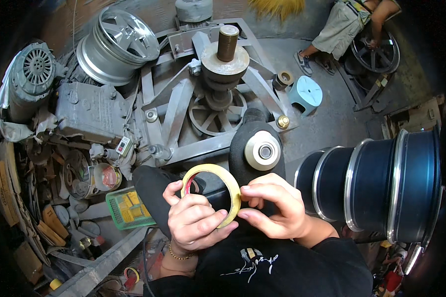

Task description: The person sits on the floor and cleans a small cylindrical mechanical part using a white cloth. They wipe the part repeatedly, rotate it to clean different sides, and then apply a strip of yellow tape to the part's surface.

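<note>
A roll of yellow tape (226, 179) is held up in front of my chest, its flat side and open middle facing up. My left hand (195, 220) is closed around the lower left of the ring, with fingers across its rim. At the opposite side, my right hand (277, 205) has its thumb and forefinger apart, the tips at the tape's outer edge. Whether a loose tape end lies between them cannot be made out. Just beyond the hands, a pale cone-shaped metal piece (263, 150) with a central hole appears to rest on my dark-clothed right leg.
Stacked dark wheel rims (371, 183) stand close on my right. Ahead is a metal frame (178, 109) with a threaded shaft (228, 44). A silver rim (119, 44) and motor (32, 81) sit far left; a green basket (115, 210) is nearer. A person (344, 29) handles a wheel beyond a blue stool (307, 94).
</note>
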Available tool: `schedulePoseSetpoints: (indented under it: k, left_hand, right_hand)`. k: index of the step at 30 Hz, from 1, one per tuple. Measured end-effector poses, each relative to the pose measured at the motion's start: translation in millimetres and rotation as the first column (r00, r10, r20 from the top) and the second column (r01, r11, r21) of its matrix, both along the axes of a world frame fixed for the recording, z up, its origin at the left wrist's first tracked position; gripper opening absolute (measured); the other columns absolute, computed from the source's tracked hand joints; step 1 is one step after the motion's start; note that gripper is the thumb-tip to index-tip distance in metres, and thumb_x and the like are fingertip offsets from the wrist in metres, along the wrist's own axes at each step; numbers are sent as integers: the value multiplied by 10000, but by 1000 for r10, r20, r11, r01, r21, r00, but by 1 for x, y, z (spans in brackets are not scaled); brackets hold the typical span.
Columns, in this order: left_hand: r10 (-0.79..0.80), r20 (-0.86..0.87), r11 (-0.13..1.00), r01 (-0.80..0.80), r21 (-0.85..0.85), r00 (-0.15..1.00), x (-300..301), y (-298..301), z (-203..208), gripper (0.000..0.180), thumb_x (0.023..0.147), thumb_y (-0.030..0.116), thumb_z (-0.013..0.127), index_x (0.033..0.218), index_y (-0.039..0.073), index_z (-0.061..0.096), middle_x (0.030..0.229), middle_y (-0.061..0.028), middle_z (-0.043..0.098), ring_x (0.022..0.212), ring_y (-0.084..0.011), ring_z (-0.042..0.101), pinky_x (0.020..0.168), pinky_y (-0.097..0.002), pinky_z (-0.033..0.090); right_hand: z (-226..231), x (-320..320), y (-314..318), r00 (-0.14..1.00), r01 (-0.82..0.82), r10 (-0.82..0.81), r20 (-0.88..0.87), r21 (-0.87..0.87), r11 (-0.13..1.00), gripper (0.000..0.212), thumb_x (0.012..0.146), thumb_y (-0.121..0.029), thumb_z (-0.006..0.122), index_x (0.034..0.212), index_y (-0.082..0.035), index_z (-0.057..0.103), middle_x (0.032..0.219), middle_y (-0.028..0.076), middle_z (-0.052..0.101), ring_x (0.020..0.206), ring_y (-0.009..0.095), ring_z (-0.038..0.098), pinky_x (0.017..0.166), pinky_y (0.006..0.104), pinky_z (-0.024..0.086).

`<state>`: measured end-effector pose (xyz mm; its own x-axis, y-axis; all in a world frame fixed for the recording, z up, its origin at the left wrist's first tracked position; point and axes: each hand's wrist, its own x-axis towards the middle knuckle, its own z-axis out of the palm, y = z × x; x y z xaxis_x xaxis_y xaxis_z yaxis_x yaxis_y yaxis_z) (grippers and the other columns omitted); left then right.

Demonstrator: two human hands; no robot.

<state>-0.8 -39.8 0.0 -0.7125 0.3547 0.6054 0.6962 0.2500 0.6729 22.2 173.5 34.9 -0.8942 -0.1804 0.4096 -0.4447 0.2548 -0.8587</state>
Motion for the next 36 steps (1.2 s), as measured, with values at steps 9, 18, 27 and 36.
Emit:
schedulePoseSetpoints:
  k: [9,18,27,36]
  left_hand:
    - [49,-51,995,-53,-82,997,3,1,2,304,634,267,909,874,198,735,686,90,580,726,-121,596,1035,-507,281]
    - [68,-103,986,-82,-148,992,7,4,3,314,615,262,891,856,195,701,674,74,564,735,-139,592,1086,-532,261]
    - [63,-102,990,-75,-118,993,9,4,1,354,639,274,912,922,213,708,709,104,558,768,-107,593,1044,-532,270]
    - [65,-133,983,-87,-162,989,10,5,1,340,629,272,890,899,202,696,683,84,560,767,-138,597,1088,-557,254]
  right_hand:
    - [0,1,0,998,13,-13,56,-2,1000,443,816,-4,775,1239,2,648,1008,133,668,753,163,633,642,258,515]
    - [1,-1,3,998,-24,24,56,8,1000,468,800,48,762,1252,15,648,981,147,676,791,206,670,688,293,544]
    - [1,2,2,999,-12,14,35,-44,999,478,806,52,753,1270,13,643,981,144,671,803,181,662,688,271,542]
    - [1,0,4,998,-41,42,45,-29,999,479,808,66,745,1272,21,639,982,156,674,795,207,675,710,290,553]
